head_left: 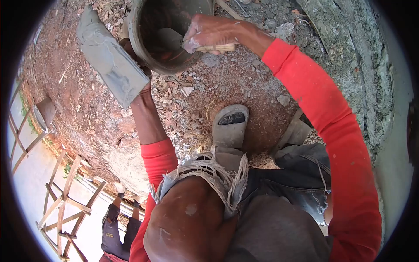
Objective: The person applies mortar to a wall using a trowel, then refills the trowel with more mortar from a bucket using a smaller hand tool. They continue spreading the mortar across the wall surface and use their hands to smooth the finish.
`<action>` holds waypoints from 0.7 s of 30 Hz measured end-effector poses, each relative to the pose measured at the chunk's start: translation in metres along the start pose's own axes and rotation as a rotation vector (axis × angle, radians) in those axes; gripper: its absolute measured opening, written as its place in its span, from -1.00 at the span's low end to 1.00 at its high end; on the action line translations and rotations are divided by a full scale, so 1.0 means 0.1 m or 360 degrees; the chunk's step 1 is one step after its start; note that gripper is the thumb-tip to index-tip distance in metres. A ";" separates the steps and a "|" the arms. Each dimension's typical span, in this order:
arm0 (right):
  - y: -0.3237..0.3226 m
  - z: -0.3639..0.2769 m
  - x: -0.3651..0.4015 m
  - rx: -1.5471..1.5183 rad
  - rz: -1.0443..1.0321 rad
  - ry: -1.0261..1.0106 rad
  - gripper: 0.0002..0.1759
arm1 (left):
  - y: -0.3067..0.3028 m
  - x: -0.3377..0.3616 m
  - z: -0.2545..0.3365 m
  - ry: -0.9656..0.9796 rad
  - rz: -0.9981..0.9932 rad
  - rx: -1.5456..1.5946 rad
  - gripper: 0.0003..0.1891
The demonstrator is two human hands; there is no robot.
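My right hand (198, 35) is closed around the wooden handle of a trowel (169, 38), whose grey blade reaches into a round bucket (136, 32). The bucket's inside is dark and smeared with mortar. To its left, a flat board (139, 84) bears a thick layer of wet grey mortar (104, 54). My left hand (145, 87) grips this board from underneath, beside the bucket's rim. Most of its fingers are hidden by the board and the mortar.
Reddish soil with gravel and dry leaves (174, 105) surrounds my sandalled foot (231, 126). A rough grey concrete edge (349, 56) runs along the right. At the lower left are a wooden frame (63, 198) and another person (115, 227). A second bucket (43, 114) lies farther left.
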State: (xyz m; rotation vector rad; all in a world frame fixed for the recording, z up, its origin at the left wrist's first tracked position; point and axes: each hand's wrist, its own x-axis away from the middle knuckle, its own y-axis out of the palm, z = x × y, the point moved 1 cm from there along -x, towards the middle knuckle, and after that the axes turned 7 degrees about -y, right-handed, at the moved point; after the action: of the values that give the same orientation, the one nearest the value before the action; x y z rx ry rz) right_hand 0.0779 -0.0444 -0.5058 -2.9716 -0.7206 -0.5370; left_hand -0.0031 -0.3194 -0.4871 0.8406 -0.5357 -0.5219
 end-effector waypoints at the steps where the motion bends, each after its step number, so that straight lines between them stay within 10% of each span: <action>1: 0.05 0.03 0.02 -0.0181 0.0025 0.0054 -0.47 | -0.06 0.02 -0.04 0.0168 0.0267 -0.0516 -0.79; 9: 0.57 0.26 0.91 -0.1757 0.0111 -0.0032 -0.44 | -0.05 0.05 -0.12 0.0401 0.0623 -0.0407 -0.60; 21: 0.69 -1.12 1.02 -0.0736 0.0818 -0.0594 -0.40 | 0.39 0.58 -0.12 0.0255 0.0686 0.0226 -0.58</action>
State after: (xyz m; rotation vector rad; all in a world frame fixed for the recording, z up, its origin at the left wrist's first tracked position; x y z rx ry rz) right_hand 0.1574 -0.0741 -0.3632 -3.5303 0.2203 -0.1203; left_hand 0.0561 -0.3271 -0.4493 0.8623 -0.5904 -0.0214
